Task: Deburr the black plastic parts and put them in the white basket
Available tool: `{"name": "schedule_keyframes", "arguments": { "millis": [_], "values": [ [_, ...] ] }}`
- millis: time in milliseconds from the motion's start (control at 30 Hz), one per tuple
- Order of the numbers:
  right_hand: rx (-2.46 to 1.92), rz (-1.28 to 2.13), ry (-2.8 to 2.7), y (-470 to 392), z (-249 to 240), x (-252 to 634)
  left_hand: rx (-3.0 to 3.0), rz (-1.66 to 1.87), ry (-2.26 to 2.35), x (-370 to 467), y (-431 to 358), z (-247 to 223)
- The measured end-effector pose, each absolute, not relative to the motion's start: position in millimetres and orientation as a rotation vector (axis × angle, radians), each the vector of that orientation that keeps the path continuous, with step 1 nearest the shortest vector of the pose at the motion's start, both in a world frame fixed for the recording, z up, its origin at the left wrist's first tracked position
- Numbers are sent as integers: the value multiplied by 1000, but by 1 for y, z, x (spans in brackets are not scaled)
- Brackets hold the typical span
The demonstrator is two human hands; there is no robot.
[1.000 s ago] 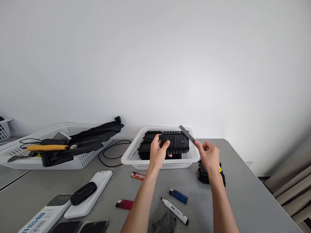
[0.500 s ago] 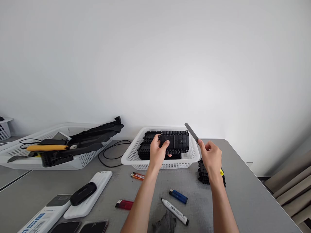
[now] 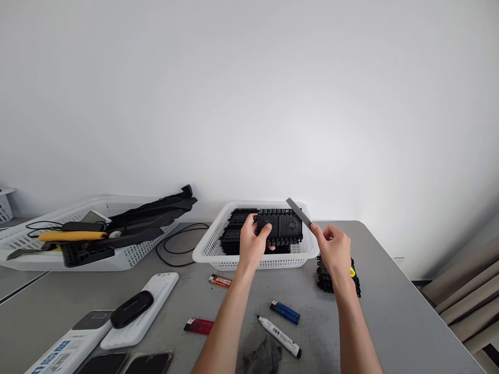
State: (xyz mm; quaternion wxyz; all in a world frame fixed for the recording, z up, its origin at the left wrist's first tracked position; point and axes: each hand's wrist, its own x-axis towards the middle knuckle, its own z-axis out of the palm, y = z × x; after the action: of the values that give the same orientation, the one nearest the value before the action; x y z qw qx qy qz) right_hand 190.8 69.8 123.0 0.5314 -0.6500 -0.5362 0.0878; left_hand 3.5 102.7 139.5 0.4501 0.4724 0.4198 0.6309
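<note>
Wall [image 3: 249, 104] fills the upper pic, pale & plain. Grey table [image 3: 382, 311] runs across the btm. Big white basket [image 3: 128, 254], mid-left, has blk long parts [image 3: 156, 215] & a yellow-handled tool [image 3: 72, 236] in it. Smaller white basket [image 3: 253, 264], ctr, holds blk ridged pieces [image 3: 232, 236]. Beige curtain [image 3: 468, 301] at lower R edge.

My L hand [image 3: 253, 243], ctr, pinches the L end of a blk ridged panel [image 3: 279, 226], thumb on its face, fingers behind, held up over the smaller basket. My R hand [image 3: 333, 249], R of ctr, has a thin grey strip [image 3: 299, 213] pinched at its lower end betw. thumb & fingertips; strip slants up-L across the panel's upper R corner, can't tell if touching.

Blk ridged stack [image 3: 325, 278] w/ a yellow bit [image 3: 352, 271] sits on the table, part hidden by my R wrist. Lower L: white box [image 3: 72, 340], white slab [image 3: 136, 317] w/ a blk oval case [image 3: 131, 309] on top, 2 dark flat items [image 3: 148, 363] at btm edge. Blk cable [image 3: 171, 254] loops betw. baskets. Btm ctr: grey cloth [image 3: 265, 356], white marker [image 3: 278, 336], then blue, red & orange lighters [image 3: 285, 311].
</note>
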Motion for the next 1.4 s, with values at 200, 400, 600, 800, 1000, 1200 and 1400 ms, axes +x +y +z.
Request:
{"name": "schedule_keyframes", "arguments": {
  "millis": [200,400,600,800,1000,1200,1400],
  "values": [
    [-1394,346,-1444,69,125,177,1254,1508,1067,9,100,141],
    [-1484,289,-1408,70,124,185,1247,1501,1041,8,101,138],
    [-1447,300,-1397,70,123,187,1256,1491,1060,9,99,139],
    [-1479,317,-1407,71,124,182,1246,1498,1051,10,100,141],
    [-1458,330,-1180,67,128,191,1192,1509,1024,8,105,137],
    [-1420,414,-1112,66,133,181,1308,1436,1070,11,100,140],
    [-1445,407,-1094,67,132,177,1522,1296,1080,17,87,149]
  ]
}}
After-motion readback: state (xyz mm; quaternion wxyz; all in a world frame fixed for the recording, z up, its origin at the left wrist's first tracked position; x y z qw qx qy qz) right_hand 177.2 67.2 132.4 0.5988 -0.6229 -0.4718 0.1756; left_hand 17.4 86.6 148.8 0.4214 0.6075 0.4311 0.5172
